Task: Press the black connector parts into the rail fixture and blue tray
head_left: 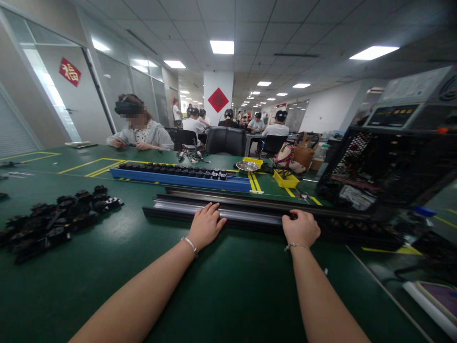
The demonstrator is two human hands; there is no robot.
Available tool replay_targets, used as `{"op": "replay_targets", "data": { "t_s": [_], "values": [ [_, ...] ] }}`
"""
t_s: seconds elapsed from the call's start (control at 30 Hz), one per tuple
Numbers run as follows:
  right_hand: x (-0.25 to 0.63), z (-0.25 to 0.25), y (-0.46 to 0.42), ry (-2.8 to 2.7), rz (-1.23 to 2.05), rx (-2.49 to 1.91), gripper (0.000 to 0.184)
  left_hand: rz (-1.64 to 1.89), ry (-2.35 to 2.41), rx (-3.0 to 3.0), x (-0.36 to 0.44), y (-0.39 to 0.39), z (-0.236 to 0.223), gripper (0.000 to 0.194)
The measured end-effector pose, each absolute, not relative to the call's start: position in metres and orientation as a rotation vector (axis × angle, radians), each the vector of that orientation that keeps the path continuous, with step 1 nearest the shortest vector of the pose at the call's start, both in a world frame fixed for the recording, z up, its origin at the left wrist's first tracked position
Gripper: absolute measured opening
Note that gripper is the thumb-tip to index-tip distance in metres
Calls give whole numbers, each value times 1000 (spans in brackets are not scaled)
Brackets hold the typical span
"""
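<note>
One black rail [253, 217] lies across the middle of our green desk [235, 295], in from the near edge, a second rail [202, 194] just behind it. Our left hand [207, 225] rests on it, fingers loosely extended; our right hand [302, 228] curls at it nearer the desk's right edge, and we cannot tell whether it grips. We judge the step as steadying the rail; the next move calls for even control at both hands. Black parts [59, 219] lie heaped toward the left edge; toward the far edge, a blue tray [182, 179] carries more.
</note>
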State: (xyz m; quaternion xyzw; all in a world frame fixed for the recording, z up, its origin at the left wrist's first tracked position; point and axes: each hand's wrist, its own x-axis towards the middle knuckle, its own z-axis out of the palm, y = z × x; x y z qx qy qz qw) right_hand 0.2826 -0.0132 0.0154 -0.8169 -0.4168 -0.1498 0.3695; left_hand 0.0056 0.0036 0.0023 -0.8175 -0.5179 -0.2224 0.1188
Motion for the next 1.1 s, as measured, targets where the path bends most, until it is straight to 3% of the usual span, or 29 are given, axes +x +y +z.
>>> {"op": "replay_targets", "data": {
  "t_s": [1.1],
  "values": [
    [279,8,-8,-1169,-432,-1945,27,-665,-1501,-2385,6,4,1,37]
  ]
}}
